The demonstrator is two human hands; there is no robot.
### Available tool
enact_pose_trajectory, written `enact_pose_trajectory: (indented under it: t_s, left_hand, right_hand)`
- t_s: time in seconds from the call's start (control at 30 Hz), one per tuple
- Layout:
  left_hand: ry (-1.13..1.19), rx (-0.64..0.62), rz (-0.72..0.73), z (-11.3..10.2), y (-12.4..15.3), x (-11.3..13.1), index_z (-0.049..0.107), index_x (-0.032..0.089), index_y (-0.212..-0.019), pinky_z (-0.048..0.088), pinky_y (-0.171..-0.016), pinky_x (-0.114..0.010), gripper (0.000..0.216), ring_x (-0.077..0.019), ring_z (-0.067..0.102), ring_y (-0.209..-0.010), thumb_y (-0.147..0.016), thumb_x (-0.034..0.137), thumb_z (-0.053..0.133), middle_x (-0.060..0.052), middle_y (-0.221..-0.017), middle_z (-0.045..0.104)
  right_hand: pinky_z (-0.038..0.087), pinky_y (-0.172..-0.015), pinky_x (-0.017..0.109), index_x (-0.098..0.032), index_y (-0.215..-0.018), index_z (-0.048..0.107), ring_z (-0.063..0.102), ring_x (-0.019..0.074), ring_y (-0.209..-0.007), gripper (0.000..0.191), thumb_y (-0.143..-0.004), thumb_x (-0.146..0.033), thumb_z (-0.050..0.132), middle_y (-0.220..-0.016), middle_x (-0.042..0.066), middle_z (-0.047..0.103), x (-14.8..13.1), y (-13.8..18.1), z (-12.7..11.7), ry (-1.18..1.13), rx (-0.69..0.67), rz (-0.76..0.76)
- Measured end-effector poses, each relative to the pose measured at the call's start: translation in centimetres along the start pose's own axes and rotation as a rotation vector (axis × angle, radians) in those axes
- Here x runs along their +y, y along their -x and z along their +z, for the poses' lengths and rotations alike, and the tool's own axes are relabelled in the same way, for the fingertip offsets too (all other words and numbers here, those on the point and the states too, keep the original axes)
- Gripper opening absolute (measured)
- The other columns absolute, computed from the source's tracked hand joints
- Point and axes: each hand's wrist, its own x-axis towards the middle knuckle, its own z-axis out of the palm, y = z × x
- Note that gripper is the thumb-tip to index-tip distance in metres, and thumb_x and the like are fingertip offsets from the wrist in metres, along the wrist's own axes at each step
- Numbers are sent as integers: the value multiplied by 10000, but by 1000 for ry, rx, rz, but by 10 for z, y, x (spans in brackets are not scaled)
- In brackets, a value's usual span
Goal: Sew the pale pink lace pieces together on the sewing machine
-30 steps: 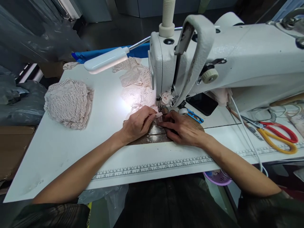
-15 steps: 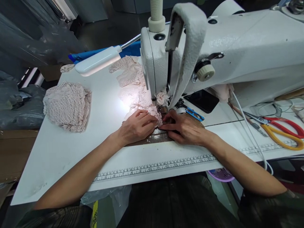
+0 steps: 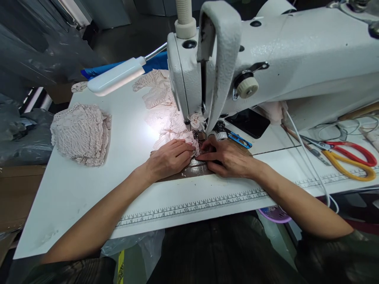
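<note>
Some way along, I judge: left hand (image 3: 171, 158) fingers together over the lace (image 3: 175, 118) under the sewing machine (image 3: 184, 75), right hand (image 3: 230, 156) curled beside it, whether either pinches I can't tell, lace spreading toward their eleven o'clock, lace pile (image 3: 81, 134) at nine apparently left.

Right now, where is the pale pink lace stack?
In the head view, the stack sits at left on the white table, beyond and left of the left hand, near the white oblong lamp.
</note>
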Motion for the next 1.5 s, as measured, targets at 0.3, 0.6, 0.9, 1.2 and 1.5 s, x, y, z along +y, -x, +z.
enact_pose_trajectory:
  t_s: [0.3,0.6,0.9,1.2,1.5]
  left_hand:
    - [-51,11,48,2,3,2,630,145,-969,597,-817,-341,72,-181,684,-914,-906,153,596,-78,-983,712]
    - [-93,26,43,3,3,2,634,160,-946,577,-895,-358,68,-148,679,-872,-915,154,574,-58,-972,712]
    - [-80,-43,57,-6,1,7,651,164,-995,520,-954,-457,133,-185,682,-918,-901,213,571,-63,-979,722]
    - [-123,9,-6,-1,4,14,660,125,-982,527,-934,-436,175,-180,660,-810,-879,241,579,-83,-955,712]
    - [-31,-33,-78,1,8,10,632,119,-1081,474,-1036,-521,246,-204,668,-929,-902,261,541,-120,-1074,678]
  right_hand:
    - [503,-828,384,-234,-1387,531,576,213,-898,432,-973,-304,432,-1103,130,533,12,1,9,40,21,105]
    - [501,-897,411,-237,-1357,560,559,238,-1011,417,-949,-246,471,-1202,140,490,13,1,13,70,33,78]
    - [519,-874,415,-259,-1287,622,544,229,-1008,364,-956,-245,472,-1115,127,489,17,2,16,93,108,-36]
    - [527,-855,433,-263,-1328,588,563,232,-959,397,-945,-256,482,-1123,133,504,9,2,14,134,59,53]
    - [528,-776,375,-215,-1317,588,580,227,-922,387,-954,-262,462,-1180,160,519,1,-4,10,203,66,110]
